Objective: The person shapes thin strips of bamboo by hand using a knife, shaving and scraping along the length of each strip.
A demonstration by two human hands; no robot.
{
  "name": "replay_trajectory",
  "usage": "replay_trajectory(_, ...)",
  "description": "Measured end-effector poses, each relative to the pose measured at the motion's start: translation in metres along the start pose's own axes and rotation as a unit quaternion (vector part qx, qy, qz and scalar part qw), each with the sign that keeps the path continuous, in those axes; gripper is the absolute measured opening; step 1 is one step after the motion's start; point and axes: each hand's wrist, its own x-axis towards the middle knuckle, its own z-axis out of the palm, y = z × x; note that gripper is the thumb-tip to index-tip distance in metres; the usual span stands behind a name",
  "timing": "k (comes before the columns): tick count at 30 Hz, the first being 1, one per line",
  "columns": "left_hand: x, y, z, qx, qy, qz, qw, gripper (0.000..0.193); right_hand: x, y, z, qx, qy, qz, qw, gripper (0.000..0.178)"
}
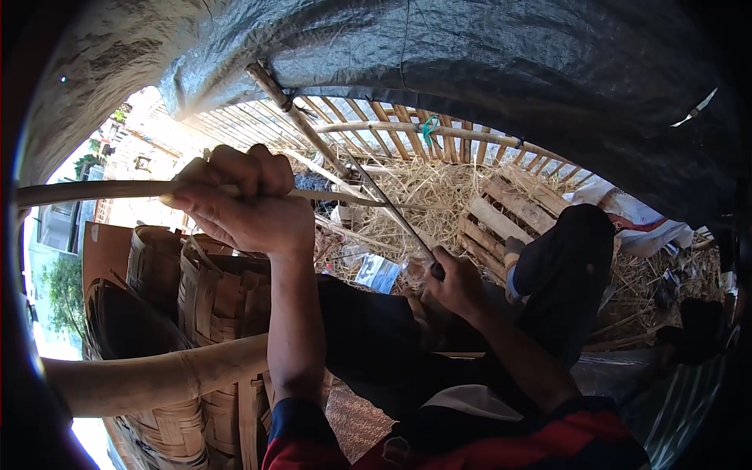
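My left hand (247, 196) is raised at the left, closed around a long, thin bamboo strip (94, 190). The strip runs sideways through the fist and tapers off to the right, over the straw. Lower and further right, my right hand (458, 282) is wrapped round the dark handle of a long knife (392, 207). Its narrow blade slants up and to the left, and it crosses the strip in the picture. Whether blade and strip touch I cannot tell.
Woven bamboo baskets (223, 298) stand at the left behind a thick bamboo pole (164, 380). Bamboo slats (501, 219) and straw (427, 180) cover the ground ahead. A slatted fence (462, 141) runs behind, under a dark tarpaulin (470, 47). A white sack (642, 219) lies to the right.
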Motion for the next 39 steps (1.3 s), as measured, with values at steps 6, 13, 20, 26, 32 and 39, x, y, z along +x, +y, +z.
replay_trajectory(6, -0.001, -0.002, -0.009, -0.009, -0.008, -0.014, 1.000, 0.037, -0.003, 0.011, 0.002, 0.026, 0.091, -0.013, 0.995, 0.024)
replay_trajectory(13, -0.010, -0.006, -0.006, 0.032, -0.012, -0.027, 0.999, 0.036, 0.027, -0.080, -0.033, 0.454, -0.139, 0.175, 0.863, 0.028)
replay_trajectory(20, -0.010, -0.007, -0.011, -0.020, -0.043, -0.037, 0.998, 0.035, 0.023, -0.058, -0.018, 0.703, -0.199, 0.311, 0.608, 0.028)
replay_trajectory(26, -0.012, -0.005, -0.008, -0.060, -0.031, -0.040, 0.997, 0.036, 0.022, -0.098, -0.029, 0.729, -0.246, 0.257, 0.585, 0.027)
replay_trajectory(32, -0.017, -0.002, -0.008, -0.030, -0.035, -0.049, 0.998, 0.039, 0.024, -0.077, -0.022, 0.727, -0.239, 0.271, 0.583, 0.029)
replay_trajectory(39, -0.025, -0.006, 0.006, -0.063, -0.062, -0.064, 0.994, 0.039, 0.025, -0.107, -0.034, 0.763, -0.264, 0.242, 0.539, 0.027)
